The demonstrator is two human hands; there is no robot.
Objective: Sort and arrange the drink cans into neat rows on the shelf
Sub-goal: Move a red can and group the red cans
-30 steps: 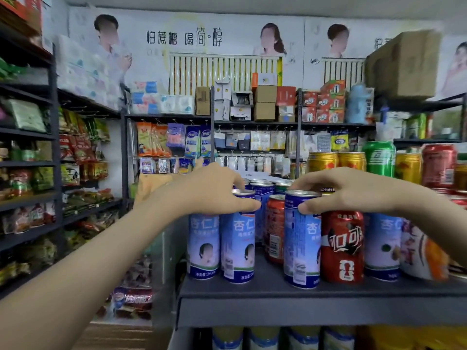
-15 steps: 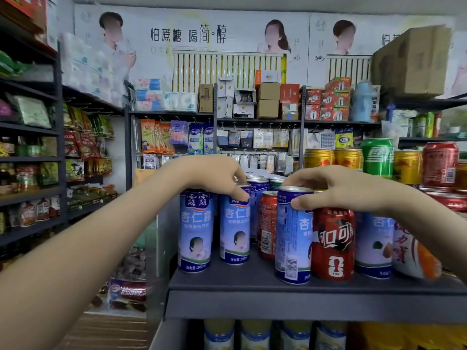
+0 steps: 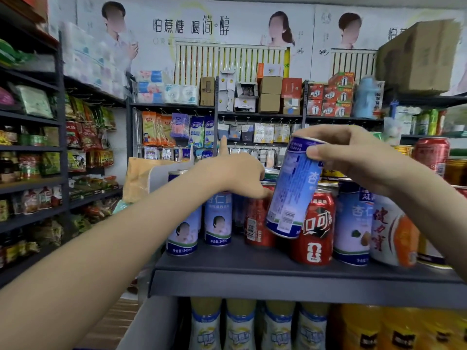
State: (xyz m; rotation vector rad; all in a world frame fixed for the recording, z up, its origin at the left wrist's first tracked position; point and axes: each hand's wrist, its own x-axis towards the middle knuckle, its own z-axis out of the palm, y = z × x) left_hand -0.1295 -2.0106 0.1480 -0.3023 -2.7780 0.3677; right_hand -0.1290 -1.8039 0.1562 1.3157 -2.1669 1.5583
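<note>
1. Four tall blue-and-white metal drink cans are in plain view. Two stand side by side at the left of the dark grey metal shelf [image 3: 252, 271], the outer left can [image 3: 182, 231] and the inner left can [image 3: 217, 221]; one, the right blue can [image 3: 353, 223], stands further right; the fourth, the lifted blue can [image 3: 294, 188], is in the air.
2. There are two red cans: the front red can [image 3: 316, 231] stands near the shelf's edge; the rear red can [image 3: 256, 221] stands further back, left of it.
3. One white-and-orange can [image 3: 393, 233] stands just beside the right blue can, at the far right.
4. The right hand [image 3: 353, 157] grips the lifted blue can near its top, fingers and thumb curled round it; the can tilts, top to the right, its base clear of the shelf, in front of both red cans.
5. The left hand [image 3: 235, 175] holds nothing; its thumb points up and its fingers stretch toward the rear red can's rim; whether they touch it cannot be told; the two left cans stand below its wrist.
6. Four pale bottles [image 3: 205, 327] with blue labels stand on the level beneath.
</note>
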